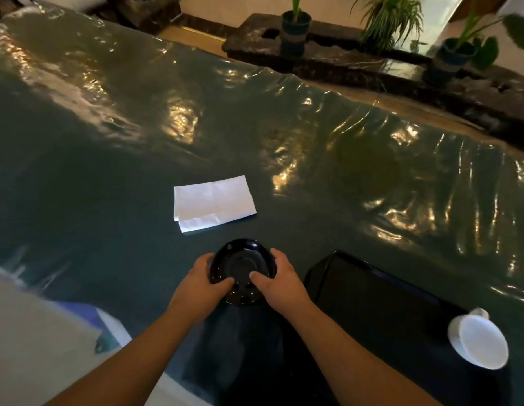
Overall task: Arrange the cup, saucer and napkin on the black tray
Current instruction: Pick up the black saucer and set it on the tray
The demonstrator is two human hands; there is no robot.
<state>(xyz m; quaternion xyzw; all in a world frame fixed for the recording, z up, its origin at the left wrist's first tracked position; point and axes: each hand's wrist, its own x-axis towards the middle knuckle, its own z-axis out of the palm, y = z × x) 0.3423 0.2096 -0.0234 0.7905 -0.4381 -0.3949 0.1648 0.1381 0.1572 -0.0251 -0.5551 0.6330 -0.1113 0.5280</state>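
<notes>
A glossy black saucer is held between both hands just above the dark table. My left hand grips its left rim with the thumb on top, and my right hand grips its right rim the same way. A folded white napkin lies flat on the table beyond the saucer. The black tray sits to the right of my right hand, bare on its visible surface. A white cup with its handle at the back stands at the tray's near right end.
The table is covered with a shiny, wrinkled dark-green plastic sheet. Potted plants stand on a dark ledge beyond the far edge. A pale floor and a blue-white object show at the lower left.
</notes>
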